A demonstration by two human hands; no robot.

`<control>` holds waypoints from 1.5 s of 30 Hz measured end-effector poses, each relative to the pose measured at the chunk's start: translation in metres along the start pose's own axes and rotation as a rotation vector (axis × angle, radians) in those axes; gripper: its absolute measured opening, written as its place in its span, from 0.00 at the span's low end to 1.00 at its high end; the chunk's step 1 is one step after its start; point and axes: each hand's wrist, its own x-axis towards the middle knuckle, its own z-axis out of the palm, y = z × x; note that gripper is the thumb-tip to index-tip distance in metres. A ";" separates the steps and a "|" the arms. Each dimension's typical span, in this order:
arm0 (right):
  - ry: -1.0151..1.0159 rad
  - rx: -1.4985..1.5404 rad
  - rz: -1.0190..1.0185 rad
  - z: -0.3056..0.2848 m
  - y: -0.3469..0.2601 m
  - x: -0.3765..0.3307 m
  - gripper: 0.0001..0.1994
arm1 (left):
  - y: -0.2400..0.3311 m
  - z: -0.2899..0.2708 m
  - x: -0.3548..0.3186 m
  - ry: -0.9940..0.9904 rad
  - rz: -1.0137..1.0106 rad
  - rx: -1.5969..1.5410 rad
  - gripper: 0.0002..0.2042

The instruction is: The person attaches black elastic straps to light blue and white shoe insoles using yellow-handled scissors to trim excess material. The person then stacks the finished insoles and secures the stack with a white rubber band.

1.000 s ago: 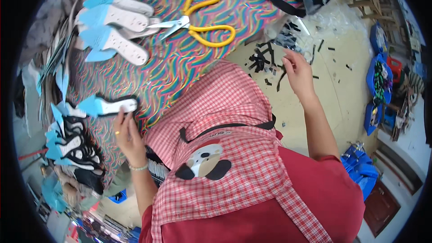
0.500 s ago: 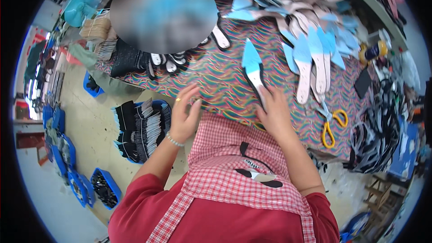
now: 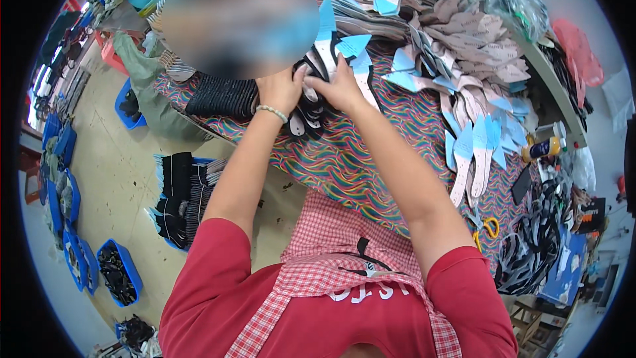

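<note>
At the far left part of the table, both of my hands are at a pile of shoe insoles (image 3: 298,126), pale with black edging. My right hand (image 3: 341,86) is closed around a pale, black-edged insole (image 3: 323,50) with a pointed blue tip, held upright over the pile. My left hand (image 3: 281,93) lies against the left side of the same pile, close to the right; a blurred patch hides its fingertips. Just right of my right hand, another blue-tipped insole (image 3: 364,76) rests on the cloth.
Ribbed black pieces (image 3: 218,99) lie left of the pile. Blue-tipped insoles (image 3: 464,159), grey-pink pieces (image 3: 477,33), yellow-handled scissors (image 3: 489,229), a bottle (image 3: 543,149) and black strips (image 3: 530,245) cover the right side. On the floor left stand blue bins (image 3: 119,272) and a filled crate (image 3: 185,192).
The insole under my right hand near the table's front edge has gone from there. Both hands have moved forward and left to the pile, and the view has shifted.
</note>
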 end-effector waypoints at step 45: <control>0.259 0.729 0.478 -0.214 0.039 -0.319 0.27 | 0.175 -0.097 -0.118 -0.546 0.180 -0.823 0.40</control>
